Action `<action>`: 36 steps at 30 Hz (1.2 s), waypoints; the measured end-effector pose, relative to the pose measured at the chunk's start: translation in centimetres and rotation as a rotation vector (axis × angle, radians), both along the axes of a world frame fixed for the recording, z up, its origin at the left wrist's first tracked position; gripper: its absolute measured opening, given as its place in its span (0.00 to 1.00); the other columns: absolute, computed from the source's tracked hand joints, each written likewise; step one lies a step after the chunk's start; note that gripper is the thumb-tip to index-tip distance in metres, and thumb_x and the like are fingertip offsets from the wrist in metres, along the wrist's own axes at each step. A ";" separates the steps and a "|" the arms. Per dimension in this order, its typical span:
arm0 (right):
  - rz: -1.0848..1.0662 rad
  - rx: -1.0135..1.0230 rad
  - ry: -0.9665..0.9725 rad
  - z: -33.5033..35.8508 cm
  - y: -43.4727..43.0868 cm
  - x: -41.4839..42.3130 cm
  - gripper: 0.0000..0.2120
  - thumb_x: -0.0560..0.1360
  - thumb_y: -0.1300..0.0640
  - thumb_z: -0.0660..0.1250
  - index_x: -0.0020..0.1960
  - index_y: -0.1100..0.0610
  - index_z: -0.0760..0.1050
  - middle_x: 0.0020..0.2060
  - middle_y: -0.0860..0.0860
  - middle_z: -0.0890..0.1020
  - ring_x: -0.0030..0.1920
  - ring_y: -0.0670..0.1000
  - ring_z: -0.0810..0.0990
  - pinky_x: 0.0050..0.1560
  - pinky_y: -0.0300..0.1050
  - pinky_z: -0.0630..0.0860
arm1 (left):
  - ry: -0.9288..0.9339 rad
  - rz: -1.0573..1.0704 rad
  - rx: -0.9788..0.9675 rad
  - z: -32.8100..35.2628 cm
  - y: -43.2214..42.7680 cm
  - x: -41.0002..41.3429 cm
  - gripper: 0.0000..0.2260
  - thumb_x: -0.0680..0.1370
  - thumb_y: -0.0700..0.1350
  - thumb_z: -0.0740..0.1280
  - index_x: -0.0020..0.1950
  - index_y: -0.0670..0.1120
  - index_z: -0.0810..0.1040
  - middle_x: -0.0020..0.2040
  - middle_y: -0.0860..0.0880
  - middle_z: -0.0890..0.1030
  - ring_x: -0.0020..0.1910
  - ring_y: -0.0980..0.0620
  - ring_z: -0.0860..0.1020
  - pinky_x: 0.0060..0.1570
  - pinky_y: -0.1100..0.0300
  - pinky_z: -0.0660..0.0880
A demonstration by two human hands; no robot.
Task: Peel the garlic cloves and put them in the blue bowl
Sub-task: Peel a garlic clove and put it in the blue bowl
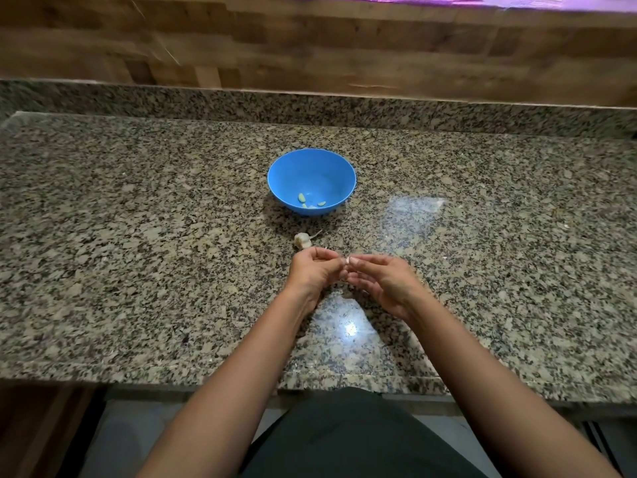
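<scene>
Blue bowl (pixel 312 167) holds perhaps three peeled cloves (pixel 302 198).

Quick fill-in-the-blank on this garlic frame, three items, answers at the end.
1. The peeled cloves lie inside the ____ bowl.
2. The garlic bulb sits on the counter between the bowl and the ____.
3. The left hand and right hand together pinch one ____.
Missing: blue; hands; clove.

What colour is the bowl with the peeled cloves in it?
The bowl is bright blue, seen in the head view.
</scene>
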State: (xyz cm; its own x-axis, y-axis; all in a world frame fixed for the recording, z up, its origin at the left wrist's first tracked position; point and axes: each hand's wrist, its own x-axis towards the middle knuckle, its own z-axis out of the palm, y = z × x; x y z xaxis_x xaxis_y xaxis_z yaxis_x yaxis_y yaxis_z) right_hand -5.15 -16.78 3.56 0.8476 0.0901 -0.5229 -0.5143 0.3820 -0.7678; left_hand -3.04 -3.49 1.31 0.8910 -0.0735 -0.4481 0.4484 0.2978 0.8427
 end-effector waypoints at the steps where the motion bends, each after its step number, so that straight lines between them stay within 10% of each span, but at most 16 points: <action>1: -0.004 -0.013 -0.007 0.0 0.0 0.0 0.07 0.74 0.69 0.64 0.51 0.71 0.75 0.38 0.60 0.82 0.35 0.51 0.81 0.37 0.39 0.80 | -0.018 -0.010 0.027 0.0 0.0 -0.1 0.07 0.73 0.29 0.67 0.41 0.39 0.73 0.39 0.41 0.79 0.34 0.49 0.79 0.38 0.62 0.80; 22: 0.051 -0.159 -0.096 -0.5 0.0 0.3 0.04 0.75 0.69 0.63 0.44 0.69 0.76 0.36 0.57 0.78 0.34 0.49 0.76 0.33 0.36 0.76 | -0.275 -0.207 0.500 0.2 0.4 0.4 0.02 0.73 0.40 0.72 0.43 0.46 0.81 0.41 0.47 0.83 0.37 0.53 0.79 0.42 0.59 0.79; 36: -0.040 0.012 -0.088 -0.5 0.3 0.4 0.08 0.77 0.69 0.58 0.44 0.68 0.75 0.34 0.58 0.77 0.32 0.50 0.76 0.34 0.37 0.76 | 0.124 -0.280 -0.062 1.7 0.2 0.7 0.05 0.77 0.33 0.62 0.45 0.34 0.78 0.34 0.43 0.79 0.32 0.52 0.78 0.34 0.66 0.78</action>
State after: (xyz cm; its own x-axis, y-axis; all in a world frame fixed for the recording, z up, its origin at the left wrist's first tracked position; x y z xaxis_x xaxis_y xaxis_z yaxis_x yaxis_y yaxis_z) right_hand -4.80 -16.49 3.05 0.8935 0.0609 -0.4450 -0.4288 0.4108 -0.8046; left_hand -2.30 -3.29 3.05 0.7711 -0.3389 -0.5390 0.6184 0.1976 0.7606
